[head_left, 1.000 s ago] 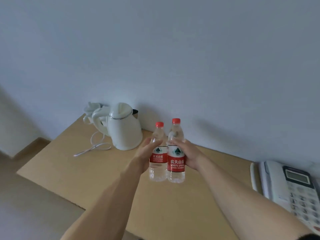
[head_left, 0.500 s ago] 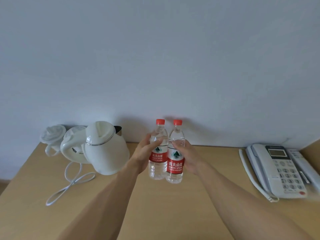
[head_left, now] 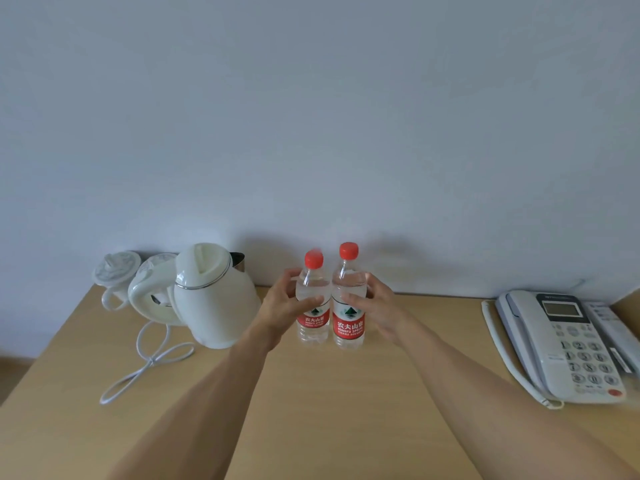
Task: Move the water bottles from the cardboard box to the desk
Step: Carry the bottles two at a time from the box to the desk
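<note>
Two clear water bottles with red caps and red labels stand upright side by side on the wooden desk [head_left: 346, 403], near the wall. My left hand [head_left: 284, 310] wraps the left bottle [head_left: 312, 323] from its left side, thumb across the front. My right hand [head_left: 377, 306] wraps the right bottle [head_left: 349, 327] from its right side. Both bottle bases look down on the desk top. The two bottles almost touch. The left bottle's cap is slightly blurred. The cardboard box is out of view.
A white electric kettle [head_left: 211, 299] with its base and looped cord [head_left: 149, 362] stands just left of my left hand. A lidded white cup [head_left: 116, 275] sits behind it. A white desk phone [head_left: 568, 344] lies at the right edge. A plain wall backs the desk.
The view has swung to face the desk squarely. Both hands have carried the bottles forward and down, from held above the desk to standing on it beside the kettle.
</note>
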`<action>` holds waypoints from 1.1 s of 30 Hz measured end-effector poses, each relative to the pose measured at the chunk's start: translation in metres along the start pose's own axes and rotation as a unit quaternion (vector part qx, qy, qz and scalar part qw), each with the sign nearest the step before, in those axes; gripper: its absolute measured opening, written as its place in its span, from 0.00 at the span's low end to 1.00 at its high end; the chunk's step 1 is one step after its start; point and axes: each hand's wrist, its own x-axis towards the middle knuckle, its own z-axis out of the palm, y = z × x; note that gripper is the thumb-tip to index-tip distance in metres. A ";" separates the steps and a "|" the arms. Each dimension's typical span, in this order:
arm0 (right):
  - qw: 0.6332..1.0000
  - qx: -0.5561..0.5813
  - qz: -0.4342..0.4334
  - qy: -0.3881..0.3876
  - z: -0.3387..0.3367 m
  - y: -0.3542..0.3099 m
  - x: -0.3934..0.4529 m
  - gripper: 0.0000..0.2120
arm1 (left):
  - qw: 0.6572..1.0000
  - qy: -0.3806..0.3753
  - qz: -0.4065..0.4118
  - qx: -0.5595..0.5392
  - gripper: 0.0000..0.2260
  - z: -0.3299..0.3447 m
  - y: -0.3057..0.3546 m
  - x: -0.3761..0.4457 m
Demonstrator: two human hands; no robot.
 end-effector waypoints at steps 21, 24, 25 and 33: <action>0.961 -0.241 -0.102 0.093 -0.002 -0.012 -0.011 0.27 | 0.942 0.131 0.105 0.290 0.30 0.009 0.001 -0.028; 0.956 -0.258 -0.102 0.096 -0.002 -0.013 -0.011 0.28 | 0.938 0.139 0.112 0.298 0.28 0.009 0.003 -0.021; 0.956 -0.256 -0.103 0.097 -0.002 -0.013 -0.012 0.28 | 0.938 0.142 0.110 0.297 0.27 0.008 0.006 -0.017; 0.960 -0.238 -0.107 0.100 0.000 -0.012 -0.016 0.26 | 0.923 0.159 0.104 0.333 0.29 0.000 0.024 0.017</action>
